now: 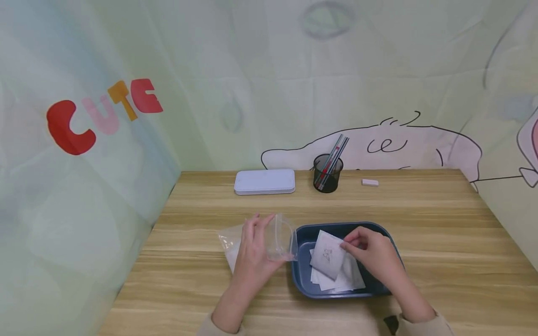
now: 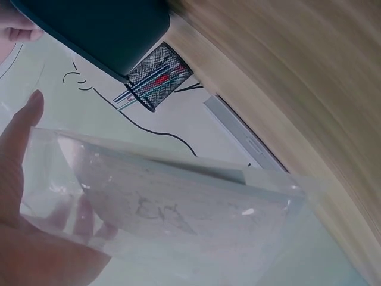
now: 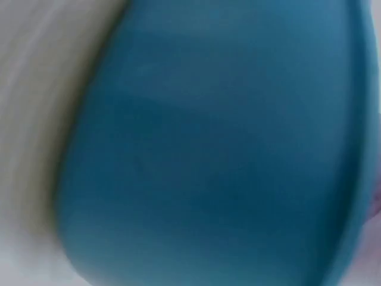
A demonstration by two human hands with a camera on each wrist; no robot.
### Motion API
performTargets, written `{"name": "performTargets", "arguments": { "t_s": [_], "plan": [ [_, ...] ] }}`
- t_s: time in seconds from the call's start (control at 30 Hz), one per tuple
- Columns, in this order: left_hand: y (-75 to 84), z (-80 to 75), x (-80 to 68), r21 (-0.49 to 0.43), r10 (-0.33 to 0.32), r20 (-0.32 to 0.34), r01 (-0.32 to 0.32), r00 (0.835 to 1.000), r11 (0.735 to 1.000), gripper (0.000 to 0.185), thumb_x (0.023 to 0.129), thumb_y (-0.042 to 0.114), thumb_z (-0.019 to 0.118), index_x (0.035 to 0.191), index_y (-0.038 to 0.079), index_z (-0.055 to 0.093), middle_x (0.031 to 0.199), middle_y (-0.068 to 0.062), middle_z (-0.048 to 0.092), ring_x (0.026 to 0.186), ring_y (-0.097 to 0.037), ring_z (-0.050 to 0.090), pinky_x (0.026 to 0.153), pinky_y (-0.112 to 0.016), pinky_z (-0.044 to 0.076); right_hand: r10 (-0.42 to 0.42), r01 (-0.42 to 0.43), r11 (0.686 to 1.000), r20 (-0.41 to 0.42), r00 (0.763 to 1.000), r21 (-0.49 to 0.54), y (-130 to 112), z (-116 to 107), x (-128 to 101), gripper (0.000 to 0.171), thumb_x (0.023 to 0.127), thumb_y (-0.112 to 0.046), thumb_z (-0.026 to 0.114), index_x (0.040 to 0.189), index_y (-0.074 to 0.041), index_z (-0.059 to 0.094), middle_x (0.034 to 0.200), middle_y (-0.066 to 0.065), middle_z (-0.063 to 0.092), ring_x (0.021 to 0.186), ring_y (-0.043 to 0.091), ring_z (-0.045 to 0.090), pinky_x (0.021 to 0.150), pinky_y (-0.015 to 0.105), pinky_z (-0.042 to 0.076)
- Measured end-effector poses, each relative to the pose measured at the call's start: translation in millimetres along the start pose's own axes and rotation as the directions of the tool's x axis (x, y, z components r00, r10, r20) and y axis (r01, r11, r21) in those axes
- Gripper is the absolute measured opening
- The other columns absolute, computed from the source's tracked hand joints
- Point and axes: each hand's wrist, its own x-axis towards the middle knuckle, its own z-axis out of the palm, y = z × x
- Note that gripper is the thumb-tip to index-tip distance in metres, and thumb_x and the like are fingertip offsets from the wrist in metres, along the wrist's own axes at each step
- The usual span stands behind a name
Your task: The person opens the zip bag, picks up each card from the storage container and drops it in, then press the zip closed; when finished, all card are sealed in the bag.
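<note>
My left hand (image 1: 256, 254) holds a clear plastic bag (image 1: 280, 238) by its mouth, which is spread wide and faces the basin. A white packet with a grey print (image 2: 155, 208) shows inside the bag in the left wrist view. Over the dark blue basin (image 1: 303, 291), my right hand (image 1: 374, 249) pinches the corner of a white square packet (image 1: 325, 256) between thumb and fingers. Several more white packets (image 1: 355, 277) lie overlapping in the basin under it. In the right wrist view the basin's outer wall (image 3: 208, 149) hides most of the hand.
A white flat case (image 1: 265, 182) lies at the back of the wooden table (image 1: 201, 214). To its right stand a black mesh pen holder (image 1: 328, 182) with several pencils and a small pale eraser (image 1: 370, 183). A printed cloth backdrop (image 1: 201, 93) rises behind and at the sides.
</note>
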Motion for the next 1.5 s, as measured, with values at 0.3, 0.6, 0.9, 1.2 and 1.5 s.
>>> {"name": "performTargets", "arguments": {
  "t_s": [0.3, 0.6, 0.9, 1.2, 1.5],
  "plan": [
    [0.2, -0.8, -0.3, 0.013, -0.035, 0.003, 0.035, 0.999, 0.999, 0.104, 0.050, 0.041, 0.094, 0.135, 0.006, 0.046, 0.123, -0.015, 0.043, 0.128, -0.031, 0.038, 0.108, -0.040, 0.032, 0.035, -0.004, 0.969, -0.120, 0.992, 0.248, -15.4, -13.2, -6.5, 0.016, 0.081, -0.020, 0.078, 0.085, -0.008, 0.068, 0.080, 0.002, 0.069, 0.063, 0.019, 0.056, 0.053, 0.023, 0.047],
    [-0.6, 0.3, 1.4, 0.007, -0.027, -0.025, 0.027, 0.999, 1.000, 0.103, 0.050, 0.040, 0.094, 0.134, 0.006, 0.047, 0.124, -0.016, 0.044, 0.127, -0.032, 0.039, 0.106, -0.042, 0.035, 0.222, -0.149, 0.871, -0.105, 0.969, 0.468, -36.5, -19.4, -13.4, 0.033, 0.083, -0.032, 0.076, 0.095, -0.002, 0.068, 0.092, 0.006, 0.071, 0.081, 0.017, 0.066, 0.067, 0.023, 0.052],
    [2.9, -0.6, 2.7, -0.011, -0.037, -0.031, 0.036, 0.999, 0.999, 0.102, 0.050, 0.036, 0.095, 0.134, 0.005, 0.047, 0.123, -0.016, 0.043, 0.127, -0.035, 0.040, 0.106, -0.041, 0.035, 0.373, -0.284, 0.751, -0.028, 0.927, 0.596, -50.5, -7.6, -16.3, 0.041, 0.078, -0.042, 0.077, 0.095, -0.006, 0.069, 0.074, 0.005, 0.065, 0.060, 0.016, 0.049, 0.049, 0.023, 0.038],
    [8.5, -0.9, 3.0, -0.017, -0.064, -0.020, 0.064, 0.998, 0.998, 0.101, 0.046, 0.024, 0.096, 0.133, 0.008, 0.048, 0.123, -0.014, 0.044, 0.129, -0.034, 0.038, 0.107, -0.042, 0.033, 0.361, -0.291, 0.741, 0.007, 0.933, 0.606, -58.8, 11.9, -16.2, 0.042, 0.079, -0.042, 0.077, 0.097, -0.006, 0.068, 0.068, 0.009, 0.059, 0.053, 0.019, 0.046, 0.046, 0.024, 0.037],
    [11.0, 1.1, 1.0, -0.011, -0.067, -0.009, 0.067, 0.998, 0.998, 0.102, 0.046, 0.022, 0.096, 0.134, 0.007, 0.047, 0.123, -0.014, 0.043, 0.129, -0.032, 0.037, 0.109, -0.037, 0.030, 0.271, -0.186, 0.744, -0.036, 0.962, 0.642, -59.1, 33.1, -18.1, 0.029, 0.079, -0.028, 0.080, 0.090, -0.006, 0.065, 0.080, 0.011, 0.069, 0.055, 0.016, 0.049, 0.044, 0.022, 0.038]
  ]
}}
